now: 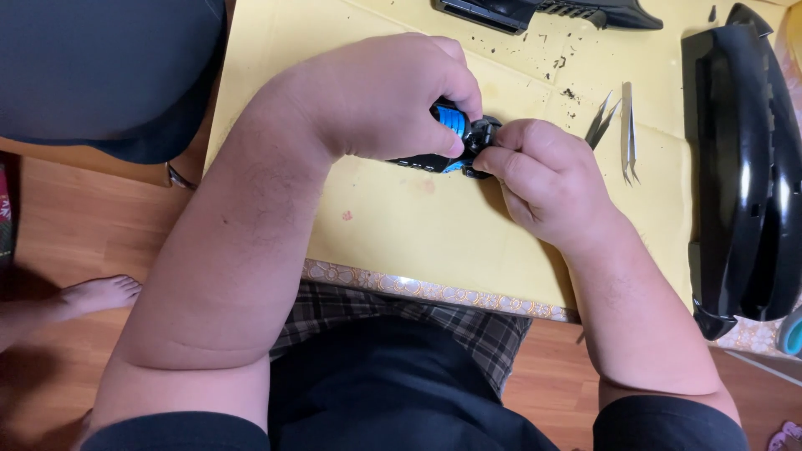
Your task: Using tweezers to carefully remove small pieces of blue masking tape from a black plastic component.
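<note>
- Small black plastic part with blue ribbed trim (452, 134): held just above the middle of the yellow-covered tabletop (401, 225), between both my hands. Much of it is hidden under my fingers; I cannot tell its exact shape.
- Left hand (380, 96): fingers closed around the part's blue end, thumb pressing its lower edge. Risk: squeezing too hard here could crack the thin plastic, or twist it against the other hand.
- Right hand (543, 171): fingertips pinched shut on the part's dark end. Whatever small piece sits under them is out of sight; if the pinch slips, it could spring off onto the wooden floor (92, 234) and be hard to find.
- Two metal tweezers (616, 125) lie just beside my right hand; a careless wrist movement could sweep them away or jab me.
- Black crumbs (561, 65) scattered on the cover could get into the part.
- Long glossy black plastic shell (743, 167) sits at the tabletop's right edge; an elbow knock could send it over.
</note>
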